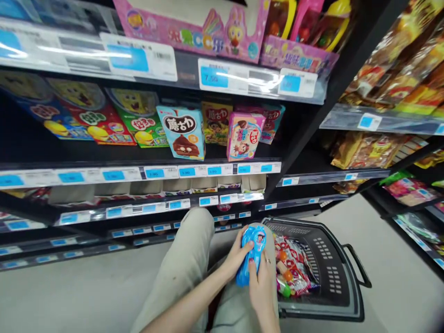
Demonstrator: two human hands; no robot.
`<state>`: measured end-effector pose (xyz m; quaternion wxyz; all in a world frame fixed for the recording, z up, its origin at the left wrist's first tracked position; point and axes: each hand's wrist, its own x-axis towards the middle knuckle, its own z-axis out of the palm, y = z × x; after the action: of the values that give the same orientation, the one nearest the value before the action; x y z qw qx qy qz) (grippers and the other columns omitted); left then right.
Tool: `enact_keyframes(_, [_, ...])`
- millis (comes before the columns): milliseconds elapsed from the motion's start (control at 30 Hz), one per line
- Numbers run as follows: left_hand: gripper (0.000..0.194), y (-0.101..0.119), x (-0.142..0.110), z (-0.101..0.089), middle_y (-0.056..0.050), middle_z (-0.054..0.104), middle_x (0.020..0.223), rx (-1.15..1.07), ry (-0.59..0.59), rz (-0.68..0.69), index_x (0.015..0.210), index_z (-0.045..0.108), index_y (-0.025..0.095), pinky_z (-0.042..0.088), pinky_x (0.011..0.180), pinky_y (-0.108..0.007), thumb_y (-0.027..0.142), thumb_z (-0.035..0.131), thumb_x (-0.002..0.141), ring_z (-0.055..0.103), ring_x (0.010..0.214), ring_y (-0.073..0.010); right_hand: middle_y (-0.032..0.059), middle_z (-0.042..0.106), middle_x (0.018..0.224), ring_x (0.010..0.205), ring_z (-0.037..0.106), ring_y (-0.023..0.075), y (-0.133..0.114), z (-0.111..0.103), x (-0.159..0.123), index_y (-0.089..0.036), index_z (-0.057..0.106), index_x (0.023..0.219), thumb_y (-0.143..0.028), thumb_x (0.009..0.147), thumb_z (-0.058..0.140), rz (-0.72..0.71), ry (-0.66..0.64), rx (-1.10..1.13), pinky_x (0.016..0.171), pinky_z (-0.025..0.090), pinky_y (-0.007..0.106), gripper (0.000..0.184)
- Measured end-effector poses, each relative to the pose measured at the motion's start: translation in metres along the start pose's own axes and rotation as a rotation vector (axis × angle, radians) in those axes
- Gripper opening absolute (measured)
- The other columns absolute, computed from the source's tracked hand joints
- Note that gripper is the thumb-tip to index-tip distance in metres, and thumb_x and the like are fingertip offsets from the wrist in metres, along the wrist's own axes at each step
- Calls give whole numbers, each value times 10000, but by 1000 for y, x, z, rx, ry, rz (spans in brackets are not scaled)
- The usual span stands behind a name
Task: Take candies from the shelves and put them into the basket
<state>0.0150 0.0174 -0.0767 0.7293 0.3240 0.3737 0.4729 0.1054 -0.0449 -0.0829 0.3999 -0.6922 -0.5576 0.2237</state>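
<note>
A shiny blue candy package [255, 245] with a small cartoon figure on its upper part is held over my right knee. My left hand [239, 256] grips it from the left side, thumb lying across its front. From the right and below, my right hand [261, 282] closes on the same package, with a ring on one finger. Beside my right leg stands a dark grey shopping basket [326, 259], close to the right hand. Inside it lie red and white snack bags [294, 263] and several small colourful items, partly hidden by my leg.
Snack shelves rise in front, holding a light-blue box [183, 134], a pink box [245, 136] and SpongeBob boxes [130, 118]. Low open cartons [145, 188] sit under them. Bagged snacks [369, 150] fill the right shelves. The basket's handle [359, 266] sticks out to the right over the pale floor.
</note>
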Motion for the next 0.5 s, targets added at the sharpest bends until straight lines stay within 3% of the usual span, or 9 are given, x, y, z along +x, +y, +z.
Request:
enact_keyframes(133, [655, 3, 4, -15, -82, 507, 1300, -101, -97, 9, 1275, 471, 213, 361, 975, -333, 299, 718, 675, 459, 1183, -269, 171, 530, 1056, 1014, 493, 302, 10, 11, -2, -116, 584, 1025, -424, 864, 398, -12, 21, 75, 880, 392, 465, 395])
enact_keyframes(233, [566, -3, 5, -22, -82, 558, 1226, -160, -106, -63, 1193, 544, 194, 420, 883, -302, 274, 717, 661, 534, 1067, -245, 138, 567, 1052, 1002, 513, 287, 19, 16, -4, -146, 558, 1048, -427, 837, 461, 109, -9, 273, 870, 405, 437, 365])
enact_keyframes(300, [553, -9, 5, -25, -77, 631, 1060, -172, -114, -122, 1187, 534, 187, 464, 750, -287, 277, 704, 668, 604, 846, -198, 120, 575, 1088, 1012, 522, 272, 22, 17, -5, -159, 527, 1095, -422, 812, 516, 228, -30, 450, 867, 415, 410, 387])
enact_keyframes(400, [621, -15, 6, -29, -12, 623, 664, -175, -230, -221, 1269, 422, 190, 441, 514, -276, 329, 655, 711, 539, 494, -144, 63, 611, 958, 838, 570, 216, 21, 13, -3, -194, 510, 1080, -383, 764, 607, 321, -72, 704, 745, 459, 348, 381])
enact_keyframes(500, [593, -14, 11, -36, 8, 560, 560, -190, -249, -254, 1229, 443, 160, 405, 457, -260, 363, 639, 708, 525, 463, -154, 11, 604, 781, 631, 540, 152, 18, 7, 1, -229, 475, 1089, -333, 756, 635, 347, -142, 926, 589, 438, 285, 384])
